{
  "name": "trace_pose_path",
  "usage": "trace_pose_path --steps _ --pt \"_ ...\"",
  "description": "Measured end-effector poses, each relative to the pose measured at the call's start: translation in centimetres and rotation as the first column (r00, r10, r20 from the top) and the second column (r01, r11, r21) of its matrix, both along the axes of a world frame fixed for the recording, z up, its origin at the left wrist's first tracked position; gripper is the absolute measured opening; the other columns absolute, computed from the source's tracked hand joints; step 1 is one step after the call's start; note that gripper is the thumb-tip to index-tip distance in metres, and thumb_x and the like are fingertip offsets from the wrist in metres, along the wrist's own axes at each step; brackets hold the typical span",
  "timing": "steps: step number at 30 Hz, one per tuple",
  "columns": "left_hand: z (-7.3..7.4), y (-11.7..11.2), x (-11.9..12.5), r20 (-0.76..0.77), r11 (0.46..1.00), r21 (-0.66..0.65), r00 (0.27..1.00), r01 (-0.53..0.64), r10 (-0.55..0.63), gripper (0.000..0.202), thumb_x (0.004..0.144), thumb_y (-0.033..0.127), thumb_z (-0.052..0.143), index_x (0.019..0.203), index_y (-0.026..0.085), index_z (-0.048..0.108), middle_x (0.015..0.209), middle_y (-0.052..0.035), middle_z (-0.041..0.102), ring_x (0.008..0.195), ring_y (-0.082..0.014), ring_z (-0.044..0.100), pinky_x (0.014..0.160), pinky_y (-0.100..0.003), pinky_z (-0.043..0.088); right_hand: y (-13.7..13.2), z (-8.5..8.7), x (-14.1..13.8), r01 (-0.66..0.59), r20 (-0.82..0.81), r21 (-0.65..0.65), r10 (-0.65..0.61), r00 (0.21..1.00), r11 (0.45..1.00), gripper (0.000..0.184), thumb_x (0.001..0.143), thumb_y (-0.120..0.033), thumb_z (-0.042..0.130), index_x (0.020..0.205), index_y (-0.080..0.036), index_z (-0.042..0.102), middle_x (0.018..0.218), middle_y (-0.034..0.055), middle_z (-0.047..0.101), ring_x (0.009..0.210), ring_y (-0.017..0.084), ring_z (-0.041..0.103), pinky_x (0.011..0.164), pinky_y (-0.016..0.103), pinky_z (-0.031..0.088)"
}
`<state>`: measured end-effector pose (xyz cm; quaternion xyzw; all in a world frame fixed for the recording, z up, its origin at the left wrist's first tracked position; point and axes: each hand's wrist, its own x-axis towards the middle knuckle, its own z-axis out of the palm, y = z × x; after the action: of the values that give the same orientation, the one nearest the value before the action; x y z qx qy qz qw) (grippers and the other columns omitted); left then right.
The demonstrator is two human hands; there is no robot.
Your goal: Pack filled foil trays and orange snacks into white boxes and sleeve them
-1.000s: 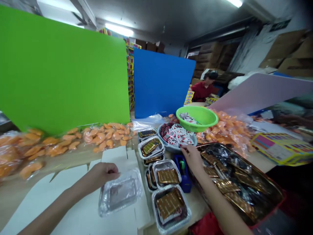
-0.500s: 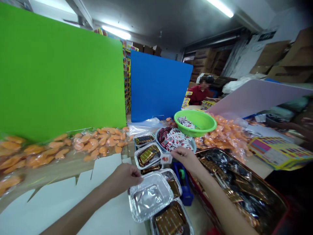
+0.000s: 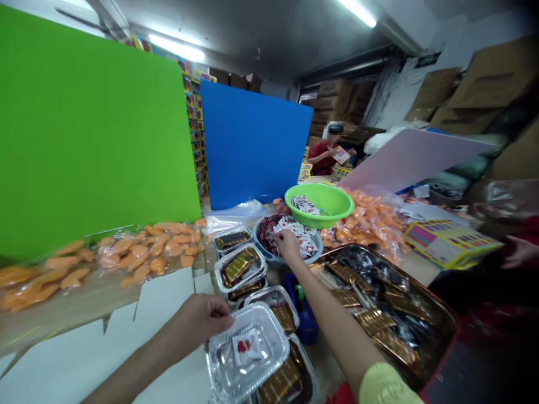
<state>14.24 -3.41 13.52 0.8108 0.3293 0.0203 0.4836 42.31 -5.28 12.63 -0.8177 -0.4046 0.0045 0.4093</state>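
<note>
My left hand (image 3: 206, 318) pinches the rim of a foil tray (image 3: 214, 373), which holds one small white sachet with a red print (image 3: 246, 349). My right hand (image 3: 289, 245) reaches into a grey-blue bowl (image 3: 275, 259); its fingers are drawn together among white sachets (image 3: 304, 240) and dark red packets (image 3: 272, 231), and what they grip is hidden. Beneath and beyond the held tray stand several foil trays (image 3: 240, 269) with gold-brown packets in them. A blue tape dispenser (image 3: 309, 325) is partly hidden by my right forearm.
A large tray (image 3: 446, 314) of brown and black packets lies at right. Behind the bowl stands a green basin (image 3: 337, 207). Bagged orange pieces (image 3: 155, 247) line the table, white card (image 3: 168, 297) lies left, and a co-worker (image 3: 324, 154) sits farther back.
The sachet that my right hand held is now in the foil tray. My right hand has moved to the bowl; my left still holds the tray. The view has shifted rightward.
</note>
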Motion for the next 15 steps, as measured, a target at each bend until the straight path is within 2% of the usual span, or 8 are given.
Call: trace_pose_path --steps 3,6,8,9,10,11,12,15 --pt "-0.4 0.1 0.6 0.008 1.0 0.017 1.0 0.01 -0.01 0.034 0.063 0.048 0.055 0.066 0.015 0.061 0.053 0.0023 0.053 0.048 -0.0104 0.044 0.043 -0.019 0.032 -3.3 2.0 -2.3 -0.038 -0.082 0.059 0.043 0.996 0.998 0.017 0.079 -0.031 0.05 0.073 -0.016 0.055 0.07 0.0011 0.058 0.067 0.013 0.051 0.065 0.026 0.039" --pt "-0.3 -0.3 1.5 0.03 0.998 0.058 0.999 0.018 -0.02 0.036 0.062 0.05 0.056 0.067 0.015 0.063 0.056 0.0013 0.056 0.052 -0.0117 0.046 0.046 -0.019 0.033 -7.9 3.3 -5.0 -0.261 -0.289 0.133 0.289 0.913 0.956 0.03 0.079 -0.042 0.048 0.086 -0.016 0.059 0.069 -0.0002 0.061 0.059 0.012 0.053 0.057 0.024 0.042" --pt "0.1 -0.8 2.1 0.033 0.997 0.07 0.999 0.017 -0.02 0.036 0.062 0.05 0.056 0.068 0.015 0.063 0.056 0.0014 0.056 0.052 -0.0117 0.046 0.046 -0.02 0.032 -11.2 3.3 -5.4 -0.307 -0.318 0.152 0.341 0.885 0.939 0.034 0.082 -0.043 0.045 0.098 -0.017 0.058 0.077 0.002 0.064 0.066 0.013 0.057 0.06 0.025 0.044" --pt "0.3 -1.2 2.3 0.035 0.997 0.074 0.999 0.023 -0.026 0.035 0.063 0.049 0.056 0.068 0.015 0.063 0.055 0.0016 0.056 0.052 -0.0115 0.045 0.047 -0.02 0.032 -12.9 3.0 -4.9 -0.237 -0.243 0.072 0.247 0.938 0.969 0.034 0.084 -0.041 0.042 0.102 -0.018 0.057 0.083 0.0035 0.065 0.072 0.014 0.058 0.064 0.026 0.045" --pt "0.6 -1.6 2.5 0.037 0.996 0.08 0.999 0.034 -0.037 0.035 0.063 0.049 0.056 0.068 0.015 0.063 0.055 0.0019 0.056 0.052 -0.0112 0.044 0.047 -0.019 0.031 -14.6 2.5 -4.0 -0.088 -0.104 -0.061 0.081 0.991 0.994 0.031 0.085 -0.038 0.039 0.104 -0.018 0.056 0.089 0.0056 0.064 0.079 0.015 0.059 0.069 0.027 0.045" --pt "0.8 -1.9 2.5 0.036 0.995 0.088 0.998 0.052 -0.055 0.034 0.064 0.048 0.056 0.068 0.015 0.063 0.055 0.0023 0.055 0.052 -0.0109 0.044 0.047 -0.019 0.031 -16.4 1.9 -2.6 0.115 0.089 -0.181 -0.1 0.991 0.977 0.029 0.087 -0.032 0.037 0.104 -0.018 0.056 0.095 0.0086 0.063 0.087 0.017 0.058 0.074 0.029 0.043" --pt "1.0 -2.2 2.5 0.034 0.993 0.099 0.997 0.07 -0.073 0.033 0.064 0.047 0.056 0.068 0.015 0.063 0.054 0.0025 0.054 0.052 -0.0106 0.043 0.047 -0.019 0.03 -18.3 1.2 -1.0 0.363 0.299 -0.358 -0.262 0.917 0.861 0.028 0.087 -0.027 0.036 0.102 -0.017 0.056 0.098 0.0115 0.062 0.09 0.019 0.058 0.076 0.032 0.043" --pt "1.0 -2.7 2.1 0.008 0.987 0.116 0.994 0.108 -0.11 0.032 0.064 0.047 0.056 0.067 0.016 0.063 0.055 0.0026 0.054 0.052 -0.0109 0.044 0.047 -0.019 0.03 -23.7 -1.0 4.0 0.544 0.363 -0.485 -0.408 0.838 0.685 0.023 0.08 -0.02 0.044 0.084 -0.006 0.062 0.08 0.0252 0.062 0.079 0.031 0.061 0.07 0.046 0.042"
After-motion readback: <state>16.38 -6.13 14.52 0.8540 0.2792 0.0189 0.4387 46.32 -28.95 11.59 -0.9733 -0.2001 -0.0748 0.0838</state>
